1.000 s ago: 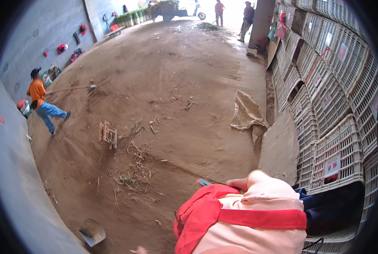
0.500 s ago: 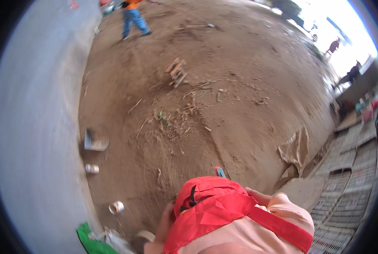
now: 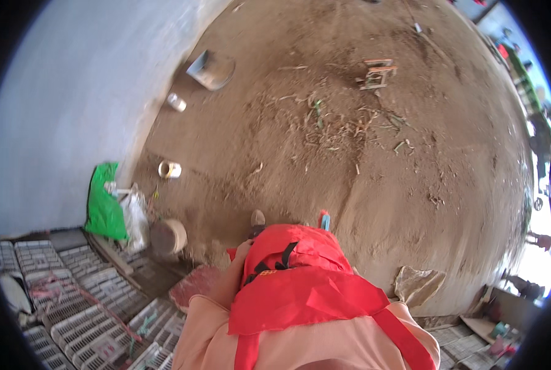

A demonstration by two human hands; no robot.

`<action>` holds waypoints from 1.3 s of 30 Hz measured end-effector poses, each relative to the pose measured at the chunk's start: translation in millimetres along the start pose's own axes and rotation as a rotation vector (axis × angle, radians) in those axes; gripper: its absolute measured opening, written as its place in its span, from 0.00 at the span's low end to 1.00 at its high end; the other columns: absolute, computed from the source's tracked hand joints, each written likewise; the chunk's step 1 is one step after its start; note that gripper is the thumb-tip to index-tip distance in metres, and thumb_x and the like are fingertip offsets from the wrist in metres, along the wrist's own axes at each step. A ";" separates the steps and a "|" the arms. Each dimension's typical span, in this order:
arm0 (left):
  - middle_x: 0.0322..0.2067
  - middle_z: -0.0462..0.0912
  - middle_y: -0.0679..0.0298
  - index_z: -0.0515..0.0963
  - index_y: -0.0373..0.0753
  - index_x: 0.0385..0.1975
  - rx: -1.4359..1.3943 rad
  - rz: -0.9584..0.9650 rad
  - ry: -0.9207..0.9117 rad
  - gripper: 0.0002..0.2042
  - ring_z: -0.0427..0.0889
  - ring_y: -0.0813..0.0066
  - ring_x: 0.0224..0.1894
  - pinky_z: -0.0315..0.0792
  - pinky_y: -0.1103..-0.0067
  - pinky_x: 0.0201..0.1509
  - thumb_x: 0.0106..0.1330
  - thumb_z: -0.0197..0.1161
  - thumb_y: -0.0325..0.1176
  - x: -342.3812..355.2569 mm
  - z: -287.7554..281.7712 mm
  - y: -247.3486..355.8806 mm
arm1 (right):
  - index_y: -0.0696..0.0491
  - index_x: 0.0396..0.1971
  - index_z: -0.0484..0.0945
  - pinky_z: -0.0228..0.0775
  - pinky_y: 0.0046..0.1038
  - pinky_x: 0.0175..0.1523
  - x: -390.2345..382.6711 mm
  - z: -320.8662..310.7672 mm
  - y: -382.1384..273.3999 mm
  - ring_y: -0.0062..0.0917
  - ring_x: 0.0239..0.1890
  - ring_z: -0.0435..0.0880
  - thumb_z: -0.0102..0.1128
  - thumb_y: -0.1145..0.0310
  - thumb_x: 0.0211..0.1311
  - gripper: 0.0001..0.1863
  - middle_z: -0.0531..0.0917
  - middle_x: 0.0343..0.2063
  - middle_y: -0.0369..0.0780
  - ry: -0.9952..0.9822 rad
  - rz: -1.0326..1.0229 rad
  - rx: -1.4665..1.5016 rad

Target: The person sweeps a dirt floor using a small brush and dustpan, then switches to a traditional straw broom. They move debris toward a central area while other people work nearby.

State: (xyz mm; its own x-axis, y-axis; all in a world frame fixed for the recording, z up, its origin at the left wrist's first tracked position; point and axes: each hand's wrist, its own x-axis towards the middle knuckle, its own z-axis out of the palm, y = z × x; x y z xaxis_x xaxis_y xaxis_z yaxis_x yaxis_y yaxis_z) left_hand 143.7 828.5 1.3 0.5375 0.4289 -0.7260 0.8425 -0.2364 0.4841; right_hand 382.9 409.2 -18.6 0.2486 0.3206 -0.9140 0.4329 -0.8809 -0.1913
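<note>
View swung toward the wall [image 3: 96,92] since the earlier frame; scoop [image 3: 210,71] and can [image 3: 170,169] now sit higher in it. Left hand [image 3: 244,251] at the apron [image 3: 312,296]'s left edge, grip unclear, arm perhaps merely hanging. Tool [image 3: 325,221] juts past apron front, possibly held underneath; right hand hidden, grip untellable. Scoop beside wall, probably parked there out of footfall.

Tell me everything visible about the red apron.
The red apron looks like soft, creased cloth, worn over a peach shirt. Two straps run toward the bottom of the picture. Its front bulges forward, with a black strip and small yellow marks showing. The left hand is at its left edge; whether it grips the cloth is unclear.
</note>
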 end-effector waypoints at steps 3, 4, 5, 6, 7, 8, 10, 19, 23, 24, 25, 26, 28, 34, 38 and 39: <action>0.41 0.78 0.49 0.78 0.42 0.42 0.053 0.019 -0.021 0.21 0.77 0.53 0.45 0.70 0.67 0.48 0.56 0.54 0.50 -5.3 22.5 -18.8 | 0.52 0.24 0.81 0.69 0.28 0.29 0.1 -10.0 0.9 0.25 0.23 0.79 0.55 0.59 0.51 0.12 0.81 0.21 0.34 -0.050 -0.197 -0.365; 0.40 0.79 0.49 0.78 0.40 0.41 -0.004 0.039 -0.009 0.21 0.77 0.53 0.45 0.71 0.67 0.48 0.56 0.54 0.50 -4.6 16.5 -9.0 | 0.52 0.24 0.81 0.69 0.28 0.29 1.0 -15.7 3.8 0.25 0.23 0.79 0.55 0.59 0.52 0.12 0.82 0.21 0.34 -0.044 -0.214 -0.430; 0.39 0.79 0.49 0.78 0.40 0.41 -0.113 -0.003 0.015 0.21 0.78 0.53 0.45 0.71 0.67 0.47 0.56 0.54 0.49 -22.8 19.4 -38.3 | 0.52 0.25 0.81 0.70 0.28 0.29 6.1 -19.6 -7.1 0.25 0.23 0.79 0.55 0.59 0.52 0.13 0.82 0.22 0.35 -0.074 -0.266 -0.508; 0.38 0.80 0.49 0.78 0.40 0.42 -0.200 0.009 0.020 0.21 0.78 0.53 0.44 0.71 0.68 0.47 0.56 0.54 0.49 -18.3 21.2 -53.0 | 0.52 0.25 0.81 0.70 0.28 0.30 4.3 -26.2 -11.8 0.25 0.24 0.79 0.55 0.59 0.52 0.13 0.82 0.22 0.35 -0.074 -0.260 -0.513; 0.37 0.80 0.50 0.78 0.40 0.41 -0.180 -0.045 0.050 0.21 0.78 0.55 0.43 0.71 0.69 0.46 0.56 0.55 0.49 -10.8 23.0 -60.9 | 0.52 0.25 0.82 0.70 0.28 0.30 2.6 -33.8 -17.0 0.25 0.24 0.79 0.55 0.59 0.52 0.13 0.82 0.22 0.35 -0.071 -0.228 -0.468; 0.37 0.81 0.50 0.78 0.39 0.41 -0.165 -0.111 0.085 0.21 0.79 0.56 0.43 0.72 0.70 0.45 0.56 0.55 0.49 -9.1 24.8 -70.3 | 0.53 0.26 0.81 0.71 0.29 0.29 -2.6 -44.0 -29.4 0.25 0.23 0.79 0.55 0.59 0.52 0.13 0.82 0.22 0.36 -0.024 -0.087 -0.213; 0.37 0.81 0.51 0.78 0.39 0.41 -0.214 -0.116 0.094 0.21 0.79 0.57 0.42 0.72 0.70 0.45 0.56 0.56 0.48 -8.8 20.1 -70.0 | 0.56 0.27 0.81 0.72 0.30 0.28 -14.4 -67.9 -58.5 0.26 0.22 0.79 0.55 0.60 0.52 0.13 0.82 0.21 0.38 0.137 0.182 0.317; 0.37 0.81 0.53 0.76 0.39 0.42 -0.465 -0.159 0.131 0.18 0.79 0.59 0.42 0.71 0.71 0.46 0.57 0.55 0.44 -27.4 -15.1 -109.4 | 0.55 0.31 0.74 0.63 0.23 0.16 -37.0 -161.3 -247.0 0.19 0.12 0.70 0.53 0.69 0.55 0.06 0.72 0.14 0.35 -0.044 0.071 0.859; 0.38 0.80 0.52 0.76 0.40 0.42 -0.468 -0.283 0.114 0.18 0.79 0.58 0.43 0.71 0.71 0.47 0.57 0.55 0.44 -42.7 -42.0 -114.4 | 0.55 0.36 0.74 0.61 0.22 0.15 -5.4 -172.4 -323.5 0.18 0.11 0.68 0.53 0.70 0.55 0.09 0.71 0.14 0.34 -0.128 -0.054 0.816; 0.38 0.80 0.52 0.76 0.40 0.42 -0.484 -0.329 0.103 0.18 0.79 0.58 0.43 0.71 0.70 0.46 0.57 0.56 0.44 -48.8 -32.8 -124.2 | 0.55 0.37 0.74 0.61 0.22 0.14 7.7 -169.7 -343.7 0.18 0.10 0.68 0.54 0.70 0.55 0.09 0.70 0.13 0.34 -0.139 -0.081 0.766; 0.39 0.80 0.52 0.76 0.40 0.42 -0.477 -0.355 0.108 0.18 0.79 0.58 0.43 0.71 0.70 0.46 0.56 0.56 0.44 -50.1 -27.6 -137.3 | 0.55 0.36 0.75 0.61 0.22 0.15 15.1 -170.6 -367.1 0.18 0.11 0.68 0.54 0.69 0.55 0.10 0.71 0.14 0.34 -0.167 -0.149 0.775; 0.39 0.80 0.52 0.76 0.39 0.42 -0.487 -0.395 0.086 0.18 0.79 0.57 0.43 0.71 0.70 0.46 0.56 0.56 0.44 -51.6 -15.7 -149.0 | 0.56 0.36 0.76 0.61 0.22 0.15 31.7 -165.5 -391.1 0.18 0.11 0.69 0.54 0.69 0.55 0.10 0.71 0.14 0.34 -0.203 -0.185 0.773; 0.39 0.80 0.52 0.76 0.40 0.42 -0.569 -0.372 0.099 0.18 0.79 0.56 0.44 0.71 0.70 0.46 0.56 0.57 0.45 -67.4 -11.3 -145.7 | 0.57 0.33 0.77 0.62 0.23 0.16 72.1 -149.5 -436.5 0.19 0.12 0.70 0.54 0.70 0.54 0.08 0.72 0.14 0.33 -0.140 -0.305 0.627; 0.38 0.81 0.56 0.76 0.37 0.42 -0.688 -0.507 0.177 0.17 0.80 0.66 0.41 0.71 0.75 0.45 0.57 0.58 0.39 -87.6 -29.9 -109.6 | 0.59 0.31 0.76 0.65 0.22 0.19 171.0 -138.7 -520.6 0.18 0.14 0.73 0.58 0.71 0.48 0.11 0.75 0.14 0.36 -0.230 -0.242 0.516; 0.37 0.81 0.61 0.76 0.33 0.42 -0.916 -0.583 0.279 0.13 0.78 0.74 0.40 0.71 0.78 0.44 0.60 0.56 0.32 -86.2 -25.4 -96.0 | 0.57 0.41 0.77 0.65 0.20 0.21 222.7 -164.7 -476.0 0.16 0.18 0.74 0.61 0.67 0.48 0.18 0.77 0.18 0.34 -0.181 -0.175 0.501; 0.37 0.81 0.60 0.76 0.33 0.42 -0.941 -0.639 0.262 0.13 0.79 0.73 0.40 0.71 0.78 0.44 0.60 0.56 0.32 -87.9 -22.6 -85.2 | 0.56 0.42 0.77 0.65 0.19 0.21 200.6 -203.1 -472.7 0.16 0.18 0.73 0.62 0.67 0.49 0.18 0.77 0.18 0.33 -0.176 -0.137 0.578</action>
State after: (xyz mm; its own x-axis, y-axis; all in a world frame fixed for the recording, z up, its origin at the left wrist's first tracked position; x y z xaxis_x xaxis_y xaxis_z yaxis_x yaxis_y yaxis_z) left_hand 23.8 830.6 34.9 -0.0913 0.4291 -0.8986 0.5387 0.7802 0.3178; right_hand 404.1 960.6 -38.9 0.0558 0.4254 -0.9033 -0.1006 -0.8977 -0.4289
